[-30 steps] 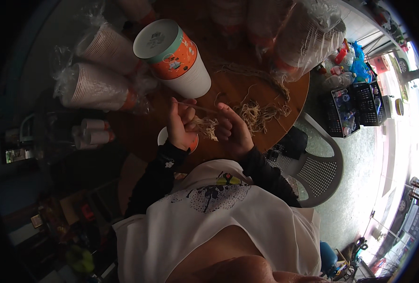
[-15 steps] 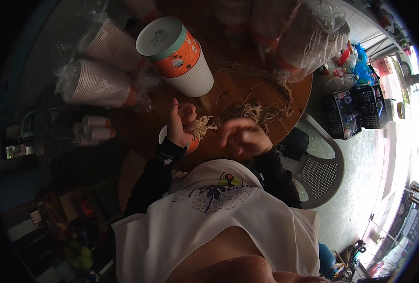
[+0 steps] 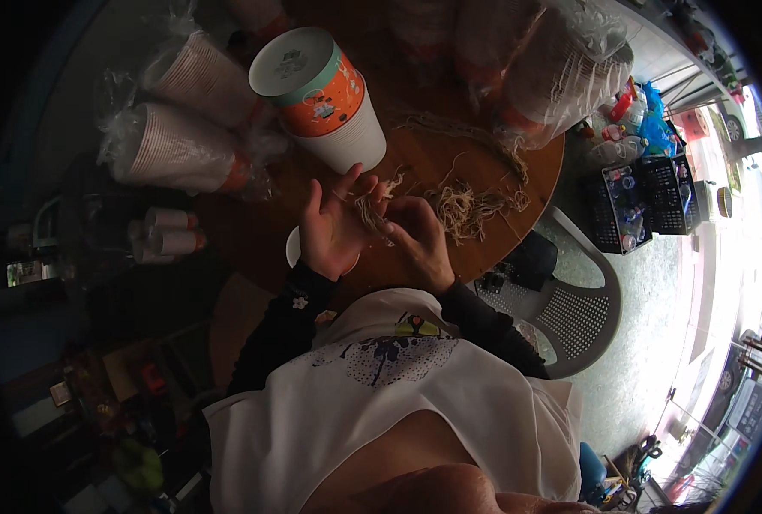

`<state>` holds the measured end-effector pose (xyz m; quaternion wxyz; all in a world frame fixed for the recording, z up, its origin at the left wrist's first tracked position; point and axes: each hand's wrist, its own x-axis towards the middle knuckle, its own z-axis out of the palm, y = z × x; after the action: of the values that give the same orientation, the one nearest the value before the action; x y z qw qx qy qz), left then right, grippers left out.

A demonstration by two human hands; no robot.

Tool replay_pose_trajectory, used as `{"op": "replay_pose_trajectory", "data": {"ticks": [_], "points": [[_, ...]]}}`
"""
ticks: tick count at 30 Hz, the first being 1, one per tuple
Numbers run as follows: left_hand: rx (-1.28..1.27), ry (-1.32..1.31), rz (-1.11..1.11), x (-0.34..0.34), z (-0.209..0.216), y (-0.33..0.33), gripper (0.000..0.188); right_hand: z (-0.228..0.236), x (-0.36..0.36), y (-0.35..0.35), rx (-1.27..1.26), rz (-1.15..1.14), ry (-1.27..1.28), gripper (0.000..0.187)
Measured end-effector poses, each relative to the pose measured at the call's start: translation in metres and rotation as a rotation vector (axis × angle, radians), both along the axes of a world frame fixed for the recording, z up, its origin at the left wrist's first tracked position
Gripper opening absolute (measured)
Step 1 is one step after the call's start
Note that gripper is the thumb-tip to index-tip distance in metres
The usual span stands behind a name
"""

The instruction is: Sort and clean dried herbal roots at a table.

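My left hand (image 3: 331, 230) is raised palm up over the round brown table (image 3: 432, 154), fingers spread, with a small bundle of tan string (image 3: 371, 206) lying against its fingers. My right hand (image 3: 417, 240) is next to it, its fingers pinched on the same bundle. A loose pile of tan string (image 3: 465, 206) lies on the table just right of my hands. A stack of orange and white paper cups (image 3: 325, 98) stands right behind my hands.
Bagged stacks of paper cups lie at the left (image 3: 175, 150) and at the back right (image 3: 552, 77). A white plastic chair (image 3: 570, 308) stands right of me. Black crates (image 3: 647, 201) with small items sit on the floor at the far right. A small white round thing (image 3: 294, 248) peeks out under my left wrist.
My right hand has come back to my left hand and taken hold of the string bundle. My left hand has opened its fingers wider.
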<state>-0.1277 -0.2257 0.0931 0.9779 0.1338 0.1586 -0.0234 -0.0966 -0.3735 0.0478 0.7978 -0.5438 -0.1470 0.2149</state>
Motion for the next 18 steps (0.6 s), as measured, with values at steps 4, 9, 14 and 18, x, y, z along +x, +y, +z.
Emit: {"op": "replay_pose_trajectory", "data": {"ticks": [4,9,14,18], "points": [[0.102,0.022,0.06,0.006,0.001,-0.006,0.039,-0.014,-0.012,0.011,-0.017,-0.003,-0.016,0.034],[0.081,-0.023,0.046,0.012,-0.077,0.048,0.029,0.035,0.021,-0.028,-0.153,0.247,0.313,0.03],[0.105,0.102,0.037,0.004,-0.164,0.077,0.03,0.083,0.057,-0.037,-0.151,0.28,0.342,0.031],[0.11,0.315,0.039,-0.025,-0.198,0.075,0.026,0.098,0.069,-0.036,-0.138,0.292,0.336,0.03]]}}
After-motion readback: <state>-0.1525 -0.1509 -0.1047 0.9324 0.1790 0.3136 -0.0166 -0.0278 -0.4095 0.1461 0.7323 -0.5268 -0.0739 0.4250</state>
